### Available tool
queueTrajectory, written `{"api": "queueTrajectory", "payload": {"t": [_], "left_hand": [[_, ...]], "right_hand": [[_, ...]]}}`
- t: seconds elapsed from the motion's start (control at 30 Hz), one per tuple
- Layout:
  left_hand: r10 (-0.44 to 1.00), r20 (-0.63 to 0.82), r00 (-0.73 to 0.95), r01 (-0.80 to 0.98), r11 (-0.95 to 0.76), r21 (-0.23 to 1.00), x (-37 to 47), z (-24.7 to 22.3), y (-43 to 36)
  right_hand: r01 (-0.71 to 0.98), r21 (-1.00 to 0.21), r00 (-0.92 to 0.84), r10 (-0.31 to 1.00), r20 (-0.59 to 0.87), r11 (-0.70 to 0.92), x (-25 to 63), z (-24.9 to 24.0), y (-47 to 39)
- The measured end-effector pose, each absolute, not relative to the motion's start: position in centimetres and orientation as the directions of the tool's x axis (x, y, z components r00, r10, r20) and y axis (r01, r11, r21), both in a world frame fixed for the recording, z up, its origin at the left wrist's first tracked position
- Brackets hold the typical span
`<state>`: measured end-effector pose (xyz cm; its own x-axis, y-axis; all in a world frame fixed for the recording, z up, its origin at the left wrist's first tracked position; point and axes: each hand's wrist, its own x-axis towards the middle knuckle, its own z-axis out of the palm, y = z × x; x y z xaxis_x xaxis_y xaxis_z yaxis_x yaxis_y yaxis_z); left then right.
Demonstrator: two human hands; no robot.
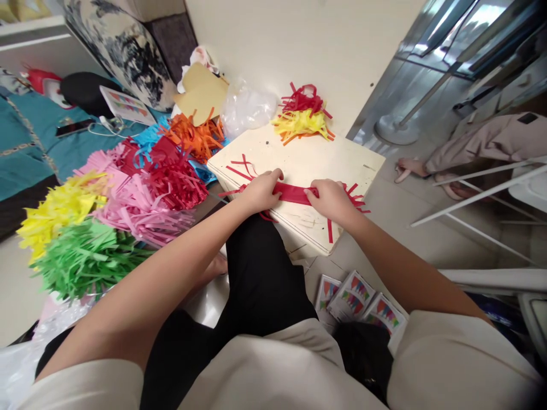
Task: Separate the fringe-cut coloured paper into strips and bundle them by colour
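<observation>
A red fringed paper strip (294,193) lies across the near part of the cream board (316,165), its cut ends spreading out at both sides. My left hand (265,191) grips the strip's left part, fingers bent over it. On the right part, my right hand (329,198) is closed with thumb and fingers on the paper. Loose red strands stick out beyond both hands. At the board's far edge sits a small stack of fringed paper (302,114), red on top, yellow below and some orange underneath.
Fringed paper bundles lie left: green (88,256), yellow (64,205), pink (143,210), red (175,176) and orange (199,136). Clear plastic (248,108) touches the board's back left. Printed packs (352,296) rest on the floor. Another person's leg (491,139) is at right.
</observation>
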<state>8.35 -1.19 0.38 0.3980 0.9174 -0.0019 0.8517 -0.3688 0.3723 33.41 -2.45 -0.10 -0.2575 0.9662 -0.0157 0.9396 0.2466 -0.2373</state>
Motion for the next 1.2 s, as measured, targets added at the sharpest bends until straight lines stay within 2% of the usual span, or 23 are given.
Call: {"api": "queueTrajectory", "payload": {"t": [0.17, 0.23, 0.33, 0.47, 0.57, 0.8, 1.03, 1.13, 1.2], "left_hand": [[0.842, 0.192, 0.505, 0.851, -0.523, 0.053, 9.8, 1.9, -4.9], [0.779, 0.200, 0.595, 0.794, -0.608, 0.008, 11.1, 2.2, -7.3], [0.734, 0.121, 0.668, 0.735, -0.677, 0.051, 13.2, 1.7, -10.2], [0.840, -0.006, 0.543, 0.838, -0.542, 0.058, 13.6, 0.4, -11.3], [0.878, -0.042, 0.476, 0.878, -0.473, 0.070, 11.1, 0.2, -10.5], [0.921, 0.039, 0.388, 0.909, -0.389, 0.149, 5.2, 1.9, -7.1], [0.924, 0.040, 0.381, 0.899, -0.380, 0.219, 3.0, 1.9, -3.9], [0.942, 0.063, 0.329, 0.922, -0.335, 0.192, 1.6, 3.0, -3.3], [0.955, 0.135, 0.264, 0.949, -0.282, 0.138, 2.0, 3.9, -3.9]], "right_hand": [[0.949, -0.180, -0.265, 0.964, -0.017, 0.258, 33.1, 0.1, -2.8], [0.952, -0.156, -0.267, 0.964, -0.008, 0.263, 33.0, 0.0, -2.9], [0.955, -0.133, -0.267, 0.964, 0.001, 0.264, 33.0, -0.4, -2.9], [0.954, -0.120, -0.278, 0.961, 0.004, 0.277, 33.2, -0.7, -2.7], [0.946, -0.133, -0.299, 0.954, 0.004, 0.297, 33.3, -0.7, -2.6], [0.932, -0.220, -0.290, 0.957, 0.021, 0.287, 33.7, -0.7, -2.3], [0.931, -0.249, -0.267, 0.963, 0.029, 0.265, 34.1, -0.6, -2.4], [0.933, -0.237, -0.272, 0.962, 0.025, 0.270, 34.2, -0.8, -2.4], [0.935, -0.230, -0.269, 0.963, 0.032, 0.269, 34.2, -1.0, -2.5]]}}
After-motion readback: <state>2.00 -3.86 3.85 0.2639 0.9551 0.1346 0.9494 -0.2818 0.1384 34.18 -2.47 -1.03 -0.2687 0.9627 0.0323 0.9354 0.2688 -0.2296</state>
